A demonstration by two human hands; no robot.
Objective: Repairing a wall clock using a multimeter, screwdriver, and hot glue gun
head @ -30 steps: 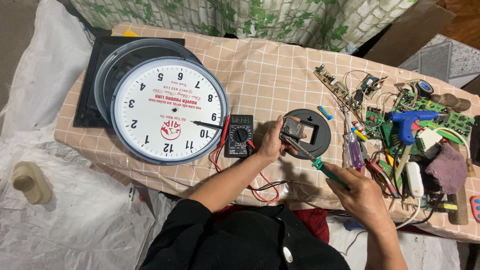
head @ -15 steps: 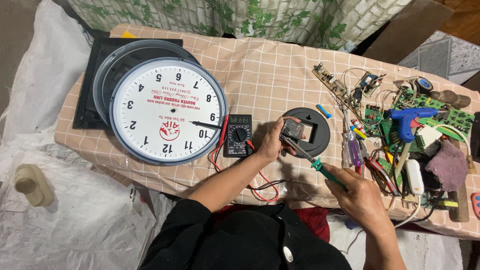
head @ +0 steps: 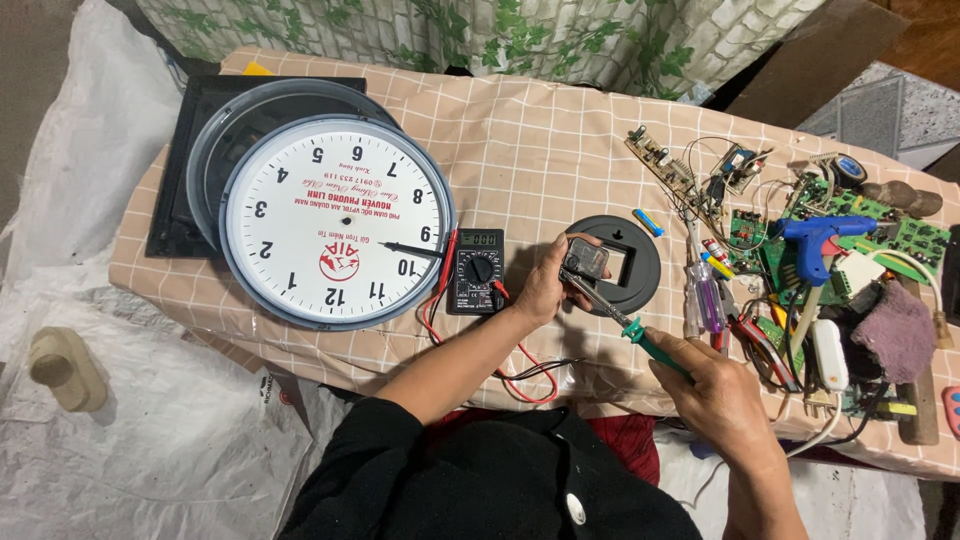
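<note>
The clock movement (head: pixel 585 258) is sitting pinched in the left hand (head: pixel 545 290), just above the black round plate (head: pixel 640 262) on the bench (head: pixel 540 150). It is looking like a small dark plastic box, probably light and stiff but fragile at its contacts, so gripping by the side edges seems best. The right hand (head: pixel 710 385) is closing around a green-handled soldering iron (head: pixel 625 322), its tip touching the movement. A multimeter (head: pixel 476 270) and a white clock face (head: pixel 335 222) are lying to the left.

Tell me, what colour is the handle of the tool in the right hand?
Green: the handle shows in the right hand, seen in the head view, the only one.
</note>
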